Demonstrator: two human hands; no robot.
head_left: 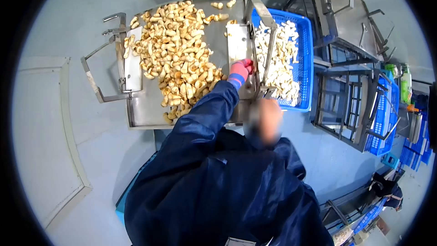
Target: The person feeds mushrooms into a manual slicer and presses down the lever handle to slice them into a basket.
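While a heap of tan, stubby mushrooms (182, 50) is covering much of the metal tray (148, 114), the person's left hand (240, 69) is resting to the right of it, wearing a pink glove with a blue-and-pink cuff. The fingers are looking curled at the near end of a white board (239, 43), but one cannot tell whether they are grasping a mushroom or closing on nothing. The left sleeve, dark blue and glossy, is lying across the lower right part of the heap.

A blurred patch (265, 120) is sitting near the tray's lower right corner, and it is hiding whatever is there. The right sleeve (291, 157) is bending beside it; one cannot tell where exactly the right hand is or whether it is gripping anything.

Just beyond the white board, a metal bar (271, 48) is running past a blue crate (306, 64), in which many whitish pieces (280, 59) are lying. A few loose mushrooms (223, 5) are lying near the tray's far edge. Farther right, metal frames (343, 102) are standing on the floor.
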